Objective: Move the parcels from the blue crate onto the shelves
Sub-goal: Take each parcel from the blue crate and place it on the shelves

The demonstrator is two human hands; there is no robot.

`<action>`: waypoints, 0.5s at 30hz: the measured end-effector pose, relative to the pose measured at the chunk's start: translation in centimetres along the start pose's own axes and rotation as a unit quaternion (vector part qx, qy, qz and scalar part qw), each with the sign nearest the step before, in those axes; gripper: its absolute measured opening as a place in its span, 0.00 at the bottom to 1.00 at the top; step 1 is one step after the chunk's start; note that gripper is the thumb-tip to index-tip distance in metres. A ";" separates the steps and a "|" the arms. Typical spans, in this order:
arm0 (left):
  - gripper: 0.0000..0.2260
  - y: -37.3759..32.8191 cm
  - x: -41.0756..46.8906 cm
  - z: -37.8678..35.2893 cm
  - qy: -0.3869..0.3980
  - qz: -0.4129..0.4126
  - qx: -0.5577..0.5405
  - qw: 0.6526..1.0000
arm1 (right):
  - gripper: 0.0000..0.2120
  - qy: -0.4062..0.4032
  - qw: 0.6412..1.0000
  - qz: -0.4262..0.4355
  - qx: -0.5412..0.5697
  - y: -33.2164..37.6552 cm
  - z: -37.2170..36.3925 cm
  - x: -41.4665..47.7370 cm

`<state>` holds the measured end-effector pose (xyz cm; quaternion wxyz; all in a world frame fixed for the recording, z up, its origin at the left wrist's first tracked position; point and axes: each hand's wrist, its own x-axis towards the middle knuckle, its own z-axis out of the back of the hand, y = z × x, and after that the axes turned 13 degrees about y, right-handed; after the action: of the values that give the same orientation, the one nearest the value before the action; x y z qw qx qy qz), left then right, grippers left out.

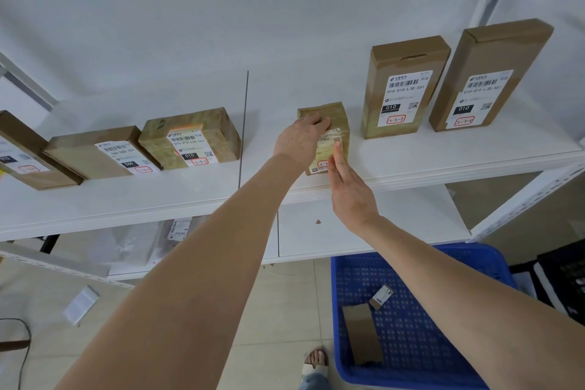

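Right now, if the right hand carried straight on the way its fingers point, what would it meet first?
The small taped parcel on the shelf, held at its top by the left hand. The right hand points its straight fingers at the labelled front, touching or nearly so; depth unclear.

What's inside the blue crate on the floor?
A flat brown parcel and a small labelled packet lie on the perforated floor of the blue crate. The person's right forearm covers the crate's right part, so anything there is hidden.
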<state>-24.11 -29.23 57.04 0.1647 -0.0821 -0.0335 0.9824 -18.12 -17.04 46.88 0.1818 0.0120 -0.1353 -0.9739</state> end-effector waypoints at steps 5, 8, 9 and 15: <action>0.27 0.3 0.8 0.2 0.000 0.001 0.002 1.000 | 0.34 -0.019 1.000 -0.005 -0.017 -0.1 0.2 0.7; 0.27 0.5 1.3 0.2 -0.002 0.001 0.003 1.000 | 0.35 -0.029 0.999 -0.005 -0.027 -0.2 0.2 1.1; 0.27 0.6 1.5 0.2 -0.001 0.002 0.005 1.000 | 0.35 -0.028 0.999 -0.006 -0.029 -0.3 0.2 1.2; 0.27 0.7 1.5 0.0 0.005 0.003 0.001 1.000 | 0.31 -0.026 0.999 -0.004 -0.024 -0.4 0.4 1.3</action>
<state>-25.73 -29.39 56.77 0.1617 -0.0871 -0.0317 0.9825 -19.54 -17.00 47.21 0.1742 -0.0170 -0.1167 -0.9776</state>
